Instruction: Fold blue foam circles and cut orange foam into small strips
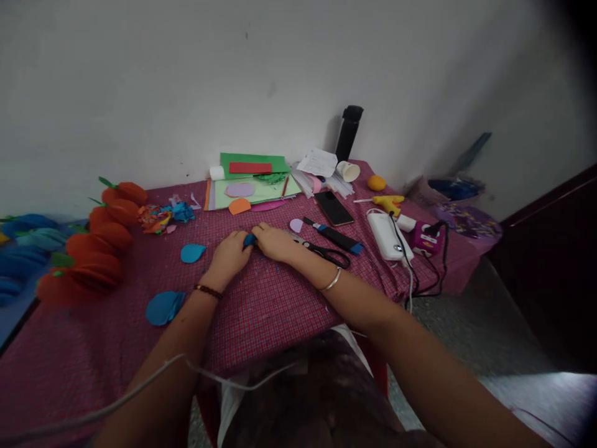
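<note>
Close together on the checked tablecloth (275,311), my left hand (231,252) and my right hand (275,242) pinch a small blue craft piece (250,239) between them. It looks bent or folded, with much of it hidden by my fingers. Left of my left hand lies a blue teardrop-shaped cutout (192,252). A stack of similar blue cutouts (163,308) rests nearer, beside my left forearm. Scissors with black handles (333,254) lie partly behind my right wrist. Past them is a dark cutter knife (333,235) with a blue end.
Orange paper pumpkins (100,236) and blue ones (32,249) fill the left side. Coloured sheets (256,190) and a phone (334,207) lie at the back. A black bottle (349,134), yellow glue gun (389,203), white power bank (389,235) and cables stand right.
</note>
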`<move>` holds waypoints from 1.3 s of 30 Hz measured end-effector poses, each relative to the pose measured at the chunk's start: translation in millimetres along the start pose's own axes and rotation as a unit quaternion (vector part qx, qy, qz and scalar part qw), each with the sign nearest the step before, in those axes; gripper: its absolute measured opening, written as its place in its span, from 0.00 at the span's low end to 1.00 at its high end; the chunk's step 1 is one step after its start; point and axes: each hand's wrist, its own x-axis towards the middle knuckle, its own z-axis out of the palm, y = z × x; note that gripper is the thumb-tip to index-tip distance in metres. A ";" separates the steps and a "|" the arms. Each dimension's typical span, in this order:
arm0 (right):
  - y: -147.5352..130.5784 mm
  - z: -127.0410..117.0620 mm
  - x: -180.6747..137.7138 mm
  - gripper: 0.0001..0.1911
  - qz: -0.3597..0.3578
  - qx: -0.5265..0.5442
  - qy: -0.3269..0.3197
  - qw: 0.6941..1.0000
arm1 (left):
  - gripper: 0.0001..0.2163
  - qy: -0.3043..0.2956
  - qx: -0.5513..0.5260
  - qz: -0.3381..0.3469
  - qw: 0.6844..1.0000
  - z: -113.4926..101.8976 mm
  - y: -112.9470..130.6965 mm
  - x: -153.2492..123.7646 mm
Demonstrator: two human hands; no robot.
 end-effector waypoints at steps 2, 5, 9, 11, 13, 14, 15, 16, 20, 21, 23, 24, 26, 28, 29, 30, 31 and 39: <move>-1.4 -1.8 -0.7 0.11 0.001 0.000 -0.001 1.000 | 0.05 0.004 -0.006 0.001 1.000 -0.5 0.8 0.0; -2.6 -5.1 -1.1 0.11 0.008 0.006 0.005 1.000 | 0.07 0.021 -0.020 -0.011 1.000 -2.7 1.4 0.0; -1.7 -4.2 -1.7 0.10 0.012 0.031 -0.002 0.999 | 0.06 0.031 -0.060 -0.031 0.997 -2.3 0.4 -1.2; -0.4 -1.4 -2.1 0.10 0.015 0.053 -0.008 0.998 | 0.03 0.032 -0.093 -0.035 0.995 -0.6 -0.8 -1.8; 1.5 1.7 -1.7 0.10 0.020 0.086 -0.005 0.996 | 0.05 0.039 -0.136 -0.033 0.989 1.0 -2.2 -1.9; 2.6 3.1 -0.8 0.09 0.022 0.106 -0.001 0.994 | 0.08 0.044 -0.161 -0.031 0.985 1.5 -2.8 -1.6; 4.0 4.2 0.5 0.09 0.025 0.129 0.004 0.991 | 0.11 0.049 -0.190 -0.029 0.980 1.7 -3.3 -1.1; 5.4 5.0 2.2 0.08 0.027 0.154 0.009 0.988 | 0.12 0.055 -0.220 -0.027 0.973 1.6 -3.4 -0.4; 10.8 3.8 8.8 0.03 0.038 0.283 0.021 0.958 | 0.13 0.073 -0.363 -0.027 0.929 -2.2 0.8 1.3; 11.5 2.4 9.2 0.03 0.039 0.321 0.022 0.946 | 0.13 0.077 -0.397 -0.028 0.914 -4.0 3.0 1.0; 11.6 -1.3 7.7 0.04 0.037 0.396 0.022 0.917 | 0.12 0.088 -0.454 -0.033 0.886 -7.7 8.0 -0.4; 11.0 -3.2 6.1 0.05 0.035 0.430 0.024 0.902 | 0.10 0.093 -0.476 -0.038 0.874 -9.4 10.4 -1.4; 9.2 -6.3 2.7 0.05 0.031 0.489 0.028 0.871 | 0.07 0.101 -0.512 -0.048 0.851 -12.1 14.5 -3.6; 7.4 -7.4 0.3 0.05 0.028 0.536 0.027 0.844 | 0.06 0.110 -0.539 -0.063 0.833 -13.7 17.1 -5.2; 6.8 -7.2 -0.2 0.05 0.026 0.554 0.024 0.832 | 0.06 0.115 -0.549 -0.072 0.825 -14.4 17.8 -5.9; 6.5 -6.5 -0.4 0.05 0.025 0.570 0.020 0.821 | 0.07 0.120 -0.558 -0.081 0.817 -15.1 18.1 -6.4; 6.5 -5.5 -0.3 0.05 0.024 0.584 0.015 0.811 | 0.08 0.123 -0.566 -0.090 0.810 -15.8 18.3 -6.7; 16.1 -1.9 -1.1 0.07 0.041 0.634 -0.024 0.772 | 0.10 0.057 -0.640 -0.178 0.745 -19.3 13.7 -6.2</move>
